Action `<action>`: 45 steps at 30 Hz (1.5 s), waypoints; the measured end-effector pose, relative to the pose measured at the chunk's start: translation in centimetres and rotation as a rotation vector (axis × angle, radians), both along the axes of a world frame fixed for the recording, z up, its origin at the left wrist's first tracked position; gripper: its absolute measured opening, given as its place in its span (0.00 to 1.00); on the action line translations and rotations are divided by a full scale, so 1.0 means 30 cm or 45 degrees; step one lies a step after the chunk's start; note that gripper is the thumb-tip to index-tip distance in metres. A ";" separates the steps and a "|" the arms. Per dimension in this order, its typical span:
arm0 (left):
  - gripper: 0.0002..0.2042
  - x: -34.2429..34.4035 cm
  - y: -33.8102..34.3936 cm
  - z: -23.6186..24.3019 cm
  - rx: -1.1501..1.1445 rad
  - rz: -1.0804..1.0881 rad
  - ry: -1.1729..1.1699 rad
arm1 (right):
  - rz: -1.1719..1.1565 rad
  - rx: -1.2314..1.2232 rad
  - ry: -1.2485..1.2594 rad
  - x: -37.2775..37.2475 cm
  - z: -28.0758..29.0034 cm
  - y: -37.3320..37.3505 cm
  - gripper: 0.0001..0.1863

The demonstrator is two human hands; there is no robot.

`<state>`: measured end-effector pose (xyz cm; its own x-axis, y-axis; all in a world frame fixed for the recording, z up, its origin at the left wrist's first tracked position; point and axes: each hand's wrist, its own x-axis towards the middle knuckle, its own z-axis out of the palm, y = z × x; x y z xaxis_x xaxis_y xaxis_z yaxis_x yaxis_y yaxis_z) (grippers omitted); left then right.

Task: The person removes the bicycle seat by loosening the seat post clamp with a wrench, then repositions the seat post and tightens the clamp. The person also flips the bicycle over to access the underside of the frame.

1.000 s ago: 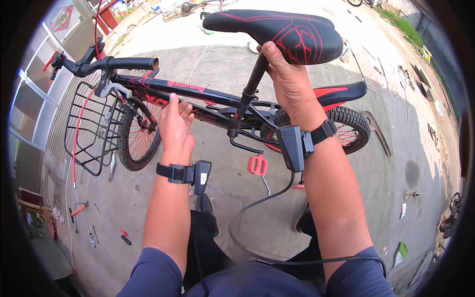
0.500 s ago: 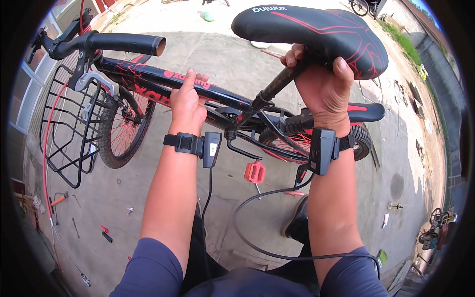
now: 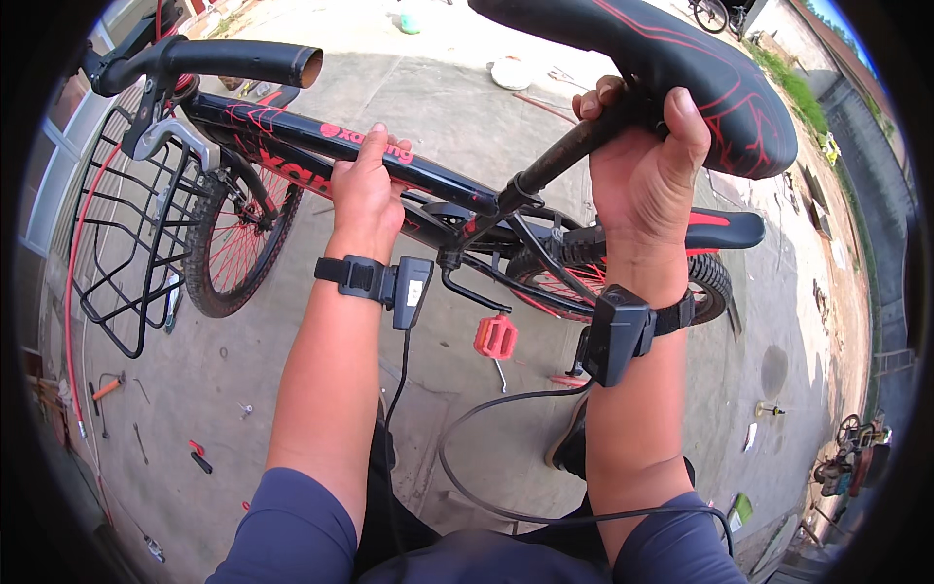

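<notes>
Shows black, traced with curving red lines, on the padded saddle (image 3: 681, 58). Gleams black under red web-like lines and lettering on the tubular metal bicycle frame (image 3: 448, 182). Appears red on the blocky plastic pedal (image 3: 495, 337), orange on the cylindrical tool handle (image 3: 107, 387) near the grey concrete ground's (image 3: 185, 389) left edge.

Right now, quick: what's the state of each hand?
Left hand: touching the bicycle's top tube; whether it is closed around it cannot be told.
Right hand: closed around the seat post, just under the saddle.
</notes>
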<state>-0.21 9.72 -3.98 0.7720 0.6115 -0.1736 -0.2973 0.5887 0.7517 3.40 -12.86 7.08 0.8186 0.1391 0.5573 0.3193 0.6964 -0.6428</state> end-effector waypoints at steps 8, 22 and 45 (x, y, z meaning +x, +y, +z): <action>0.06 -0.005 -0.004 -0.011 0.033 -0.033 -0.011 | 0.165 0.028 -0.045 0.048 -0.006 -0.033 0.24; 0.05 -0.013 -0.010 0.003 0.074 -0.038 -0.013 | 0.103 -0.097 -0.036 0.065 -0.004 -0.042 0.35; 0.07 -0.008 -0.006 -0.012 0.093 -0.027 0.000 | 0.100 0.109 0.185 0.010 0.087 -0.013 0.30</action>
<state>-0.45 9.53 -4.35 0.7847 0.6063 -0.1290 -0.2855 0.5383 0.7929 3.70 -13.26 9.68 0.8798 0.1630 0.4466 0.1697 0.7699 -0.6152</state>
